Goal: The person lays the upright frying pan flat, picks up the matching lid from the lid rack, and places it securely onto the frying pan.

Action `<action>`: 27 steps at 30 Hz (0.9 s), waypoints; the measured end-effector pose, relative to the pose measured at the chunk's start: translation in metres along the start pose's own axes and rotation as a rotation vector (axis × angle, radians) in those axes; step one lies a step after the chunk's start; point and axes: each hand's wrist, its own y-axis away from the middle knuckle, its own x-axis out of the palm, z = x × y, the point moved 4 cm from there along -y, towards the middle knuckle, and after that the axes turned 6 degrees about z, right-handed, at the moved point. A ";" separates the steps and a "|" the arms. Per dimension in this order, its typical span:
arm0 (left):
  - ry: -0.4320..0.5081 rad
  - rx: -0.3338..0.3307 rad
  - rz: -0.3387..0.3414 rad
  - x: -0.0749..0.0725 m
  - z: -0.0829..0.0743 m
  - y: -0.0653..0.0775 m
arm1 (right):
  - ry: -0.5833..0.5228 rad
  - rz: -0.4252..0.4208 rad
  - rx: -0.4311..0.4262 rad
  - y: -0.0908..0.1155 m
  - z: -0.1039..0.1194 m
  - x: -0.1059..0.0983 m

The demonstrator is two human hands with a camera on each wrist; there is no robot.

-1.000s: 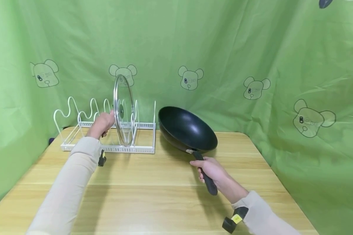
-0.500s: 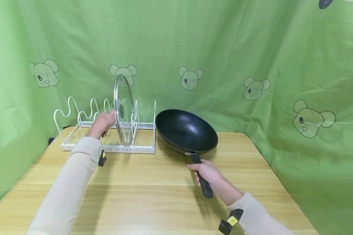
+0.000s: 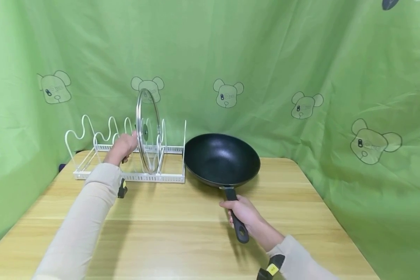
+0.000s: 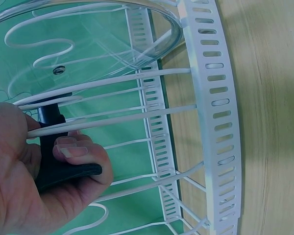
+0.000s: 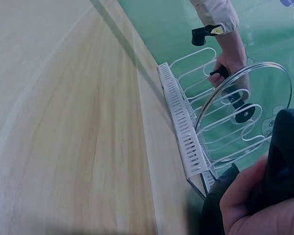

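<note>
My left hand (image 3: 123, 146) grips the black handle (image 4: 51, 156) of a glass pot lid (image 3: 150, 116). Ringed by a metal rim, the lid stands on edge among the wire dividers of a white rack (image 3: 166, 178). In the left wrist view, my fingers curl round the handle between the wires. My right hand (image 3: 244, 213) holds a black wok (image 3: 222, 160) by its long handle (image 3: 240, 232), thumb lying across the top. The wok's mouth tilts toward me, and its left edge overlaps the rack's right end in the head view.
The rack stands at the back left of a wooden table (image 3: 168, 241), with several wavy wire dividers. A green curtain (image 3: 266, 46) with bear faces hangs behind the table and along both sides.
My right hand has moved left and closer to me, turning the wok so its handle points more straight toward me. The wok's bowl has shifted toward the rack. Left hand and lid stay put.
</note>
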 end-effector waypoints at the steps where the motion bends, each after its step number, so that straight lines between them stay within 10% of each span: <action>1: -0.002 0.003 -0.002 -0.001 0.000 0.000 | -0.005 -0.004 0.002 0.000 0.000 0.000; 27: 0.011 -0.009 0.014 -0.001 0.001 0.001 | -0.071 0.050 0.005 0.001 -0.002 0.011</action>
